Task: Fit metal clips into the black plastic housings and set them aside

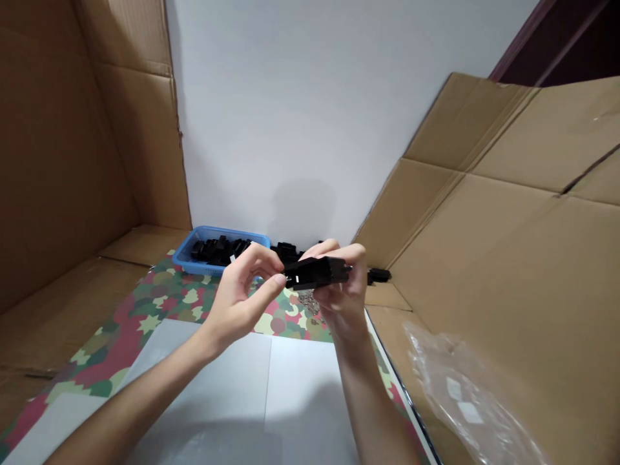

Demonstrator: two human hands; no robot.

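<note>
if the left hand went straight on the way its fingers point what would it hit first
Most likely the black part held in the right hand: its end lies right at the fingers of the left hand, though whether they already touch is unclear.

The left hand and right hand are bare. Both forearms, also bare, widen from slim wrists toward the near side.

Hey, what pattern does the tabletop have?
Camouflage-style, in greens, dark red, brown and cream; the tabletop shows best in the head view.
</note>
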